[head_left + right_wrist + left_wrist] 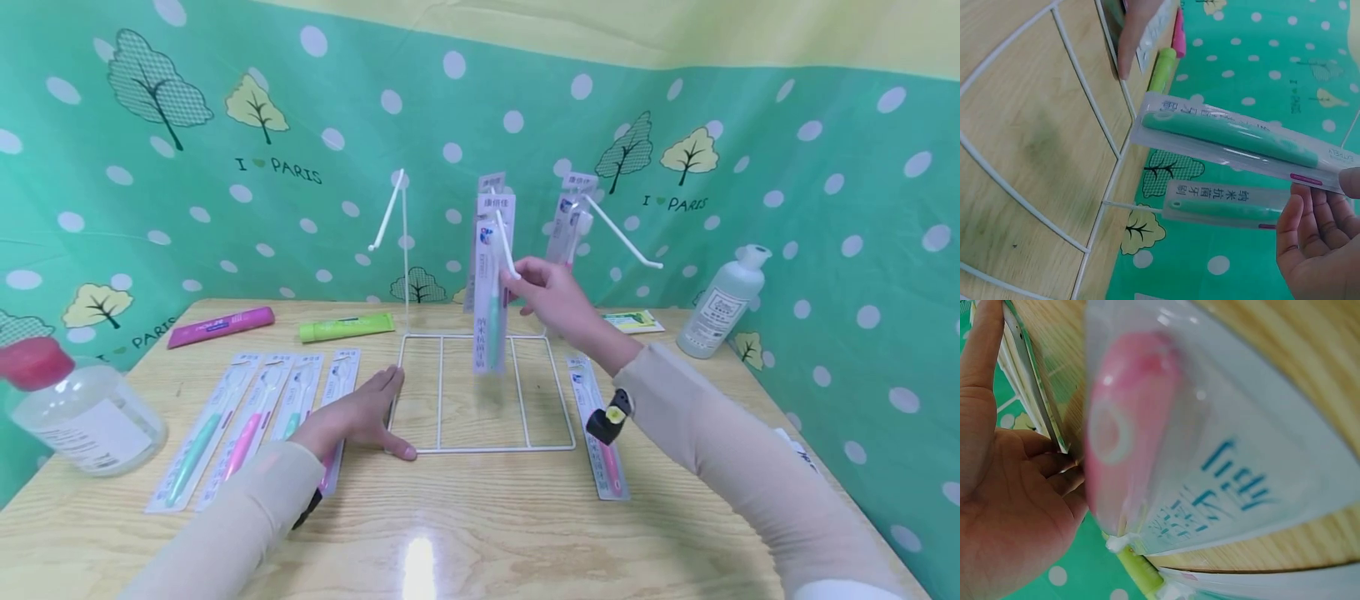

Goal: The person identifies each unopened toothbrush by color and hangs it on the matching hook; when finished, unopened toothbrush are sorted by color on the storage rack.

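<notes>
My right hand pinches the edge of a packaged green toothbrush, thumb in front and fingers behind in the right wrist view. That pack hangs upright at the middle hook of a white wire display rack. Behind it hangs another green toothbrush pack. My left hand rests on the left side of the rack's base with its fingers extended. Beside that hand lies a packaged pink toothbrush, partly covered by the arm in the head view. Pink-handled packaging hangs at the right hook; the left hook holds nothing.
Several toothbrush packs lie at left, and a pink one lies right of the rack. Toothpaste tubes, magenta, green and yellow-white, lie behind. A red-capped bottle and a pump-less clear bottle stand at the sides.
</notes>
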Action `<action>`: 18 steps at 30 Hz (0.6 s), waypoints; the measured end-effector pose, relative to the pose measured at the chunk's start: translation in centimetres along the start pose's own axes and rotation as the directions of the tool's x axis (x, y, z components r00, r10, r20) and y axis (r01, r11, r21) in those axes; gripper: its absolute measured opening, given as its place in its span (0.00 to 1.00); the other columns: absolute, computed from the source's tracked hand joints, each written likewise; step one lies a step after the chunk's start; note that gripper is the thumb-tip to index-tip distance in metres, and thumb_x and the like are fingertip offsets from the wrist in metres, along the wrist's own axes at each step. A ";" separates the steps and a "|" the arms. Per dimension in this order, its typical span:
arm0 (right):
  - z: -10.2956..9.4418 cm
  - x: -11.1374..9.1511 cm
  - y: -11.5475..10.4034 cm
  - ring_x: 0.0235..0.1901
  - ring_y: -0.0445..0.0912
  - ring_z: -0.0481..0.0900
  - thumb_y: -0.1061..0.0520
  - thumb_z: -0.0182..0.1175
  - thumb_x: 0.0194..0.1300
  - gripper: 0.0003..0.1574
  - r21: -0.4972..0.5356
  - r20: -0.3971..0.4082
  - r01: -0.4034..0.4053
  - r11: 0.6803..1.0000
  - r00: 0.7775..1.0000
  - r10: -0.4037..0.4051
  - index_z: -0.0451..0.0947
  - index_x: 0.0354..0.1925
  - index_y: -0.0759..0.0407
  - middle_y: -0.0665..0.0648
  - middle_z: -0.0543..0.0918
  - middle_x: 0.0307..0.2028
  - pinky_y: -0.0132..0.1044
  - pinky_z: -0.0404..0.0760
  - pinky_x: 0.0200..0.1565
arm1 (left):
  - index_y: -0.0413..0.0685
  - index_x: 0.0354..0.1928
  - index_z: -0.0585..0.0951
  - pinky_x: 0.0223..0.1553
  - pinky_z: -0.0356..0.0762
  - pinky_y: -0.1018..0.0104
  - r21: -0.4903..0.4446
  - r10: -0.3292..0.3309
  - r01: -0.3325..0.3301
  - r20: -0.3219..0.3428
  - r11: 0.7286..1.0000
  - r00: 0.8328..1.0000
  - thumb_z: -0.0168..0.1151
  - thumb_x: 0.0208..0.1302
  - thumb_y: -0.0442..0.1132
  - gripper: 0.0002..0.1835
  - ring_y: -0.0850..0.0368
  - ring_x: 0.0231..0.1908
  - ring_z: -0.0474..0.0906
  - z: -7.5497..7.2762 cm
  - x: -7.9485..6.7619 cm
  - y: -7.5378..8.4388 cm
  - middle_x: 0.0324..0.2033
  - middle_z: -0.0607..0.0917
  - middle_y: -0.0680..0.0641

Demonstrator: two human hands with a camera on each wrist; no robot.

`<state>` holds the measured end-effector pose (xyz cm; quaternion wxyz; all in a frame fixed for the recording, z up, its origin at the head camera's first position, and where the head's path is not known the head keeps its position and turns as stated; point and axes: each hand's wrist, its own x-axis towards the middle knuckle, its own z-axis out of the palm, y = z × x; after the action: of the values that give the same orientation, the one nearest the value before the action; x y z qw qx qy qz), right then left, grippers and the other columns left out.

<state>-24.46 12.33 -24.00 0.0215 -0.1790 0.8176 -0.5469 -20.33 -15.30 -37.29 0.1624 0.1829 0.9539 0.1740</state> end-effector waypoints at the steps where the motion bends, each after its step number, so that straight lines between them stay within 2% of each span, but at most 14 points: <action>1: 0.0 0.4 0.0 0.40 0.46 0.78 0.48 0.53 0.65 0.17 0.001 -0.008 -0.020 1.000 1.000 0.020 0.75 0.45 0.58 0.54 0.82 0.40 0.45 0.78 0.39 | 0.35 0.69 0.44 0.65 0.41 0.48 -0.005 0.005 -0.005 -0.002 1.000 1.000 0.68 0.28 0.69 0.71 0.39 0.67 0.38 0.0 0.0 0.0 0.68 0.43 0.35; 4: 0.1 1.3 0.0 0.41 0.46 0.77 0.48 0.53 0.65 0.17 0.010 -0.026 -0.060 0.998 0.998 0.060 0.76 0.46 0.57 0.53 0.81 0.41 0.43 0.78 0.41 | 0.35 0.69 0.44 0.65 0.42 0.49 -0.007 0.011 -0.011 -0.006 1.000 1.000 0.69 0.28 0.69 0.71 0.39 0.67 0.38 0.0 0.0 0.0 0.68 0.43 0.34; 8: 0.0 2.2 0.1 0.42 0.46 0.76 0.49 0.52 0.66 0.17 0.028 -0.048 -0.072 0.997 0.996 0.074 0.75 0.46 0.58 0.53 0.80 0.41 0.41 0.78 0.42 | 0.35 0.69 0.43 0.65 0.42 0.49 0.000 0.004 -0.004 -0.003 1.000 1.000 0.68 0.28 0.69 0.71 0.39 0.67 0.38 0.1 0.0 -0.1 0.68 0.43 0.35; 18: 0.1 3.5 0.2 0.42 0.46 0.75 0.47 0.54 0.64 0.18 0.041 -0.098 -0.127 0.991 0.987 0.131 0.76 0.46 0.57 0.53 0.79 0.41 0.39 0.77 0.43 | 0.37 0.69 0.44 0.66 0.42 0.50 -0.008 -0.012 0.012 -0.007 1.000 1.000 0.68 0.27 0.70 0.72 0.40 0.67 0.38 0.2 0.1 -0.1 0.69 0.43 0.36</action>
<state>-27.76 11.17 -23.70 0.0186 -0.0975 0.8179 -0.5667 -20.41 -15.28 -37.57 0.1610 0.1759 0.9548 0.1776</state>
